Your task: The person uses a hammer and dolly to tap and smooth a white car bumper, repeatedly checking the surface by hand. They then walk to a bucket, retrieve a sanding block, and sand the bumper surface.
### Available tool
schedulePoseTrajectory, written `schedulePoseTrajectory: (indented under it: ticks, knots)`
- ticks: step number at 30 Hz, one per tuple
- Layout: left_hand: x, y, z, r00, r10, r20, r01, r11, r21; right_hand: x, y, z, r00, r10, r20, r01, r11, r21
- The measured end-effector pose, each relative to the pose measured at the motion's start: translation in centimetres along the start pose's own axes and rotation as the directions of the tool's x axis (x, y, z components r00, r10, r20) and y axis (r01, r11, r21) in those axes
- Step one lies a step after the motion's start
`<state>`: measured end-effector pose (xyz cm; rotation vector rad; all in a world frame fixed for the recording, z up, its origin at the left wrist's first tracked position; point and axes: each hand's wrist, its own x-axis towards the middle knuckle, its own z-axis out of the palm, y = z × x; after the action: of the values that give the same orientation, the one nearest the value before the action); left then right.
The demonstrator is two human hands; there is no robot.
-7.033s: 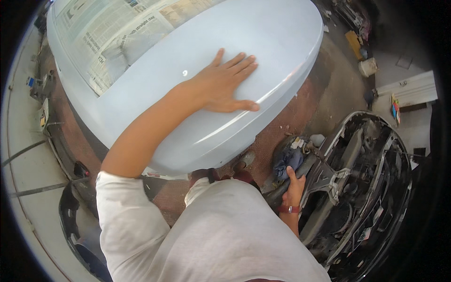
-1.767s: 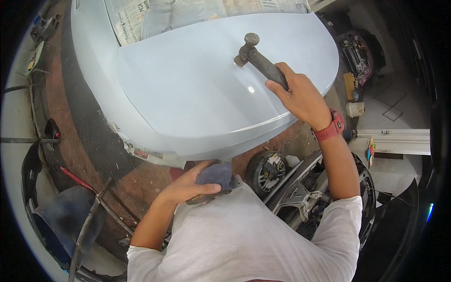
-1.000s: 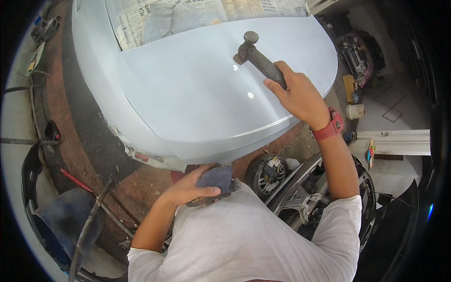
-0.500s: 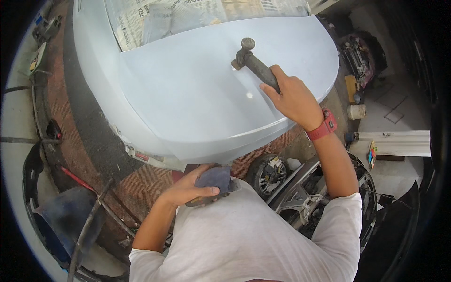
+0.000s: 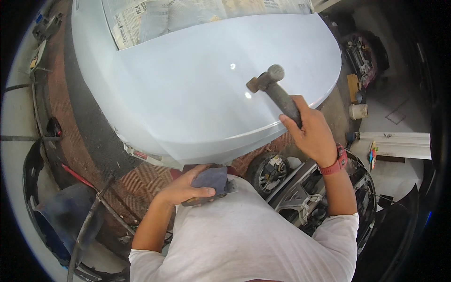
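My right hand (image 5: pixel 314 134), with a red watch on its wrist, is closed round the dark handle of a hammer (image 5: pixel 281 98). The worn metal head hangs over a pale, whitish-blue car panel (image 5: pixel 197 89); it looks raised off the surface. Close against my shirt, my left hand (image 5: pixel 184 189) grips a block with a dark grey-blue sheet (image 5: pixel 210 180) over it, which looks like sandpaper. A flat, greyish edge sticks out on its right side, and its underside is hidden by my fingers. Two bright spots shine on the panel near the hammer head.
Newspaper (image 5: pixel 164 19) covers the car's window beyond the panel. A wheel (image 5: pixel 268 173) and car parts (image 5: pixel 300 197) lie at the right. Metal bars (image 5: pixel 89 225) and a dark blue curved panel (image 5: pixel 66 216) are at the left. A white bucket (image 5: pixel 359 111) stands farther right.
My right hand has drawn the hammer back toward me and to the right, off the spot where its head met the panel. My left hand has barely moved.
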<state>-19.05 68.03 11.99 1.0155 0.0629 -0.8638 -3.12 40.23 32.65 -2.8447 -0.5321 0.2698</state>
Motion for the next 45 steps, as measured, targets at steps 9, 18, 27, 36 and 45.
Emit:
schedulePoseTrajectory:
  ticks: [9,18,27,36,45]
  knots:
    - [0.1,0.2,0.9,1.000,-0.007,-0.012,0.007,1.000,-0.028,-1.2,2.6,2.0,0.997,-0.058,-0.045,0.059,0.998,0.022]
    - [-0.3,4.6,7.4,0.997,0.065,-0.048,-0.053,0.972,0.229,-9.3,8.6,6.2,0.963,0.258,-0.075,-0.039,0.409,0.912]
    - [18.2,5.0,28.0,0.746,0.666,0.015,-0.509,0.556,0.657,-15.5,17.5,9.7,0.834,0.443,-0.328,0.397,-0.069,0.915]
    - [23.6,9.8,32.1,0.952,0.188,0.241,-0.294,0.347,0.890,-22.9,31.8,11.8,0.818,0.572,-0.059,0.344,-0.405,0.847]
    - [12.8,10.9,16.3,0.726,0.615,-0.308,0.556,-0.262,0.789,-29.2,41.5,13.5,0.713,0.696,-0.085,0.329,-0.224,0.917]
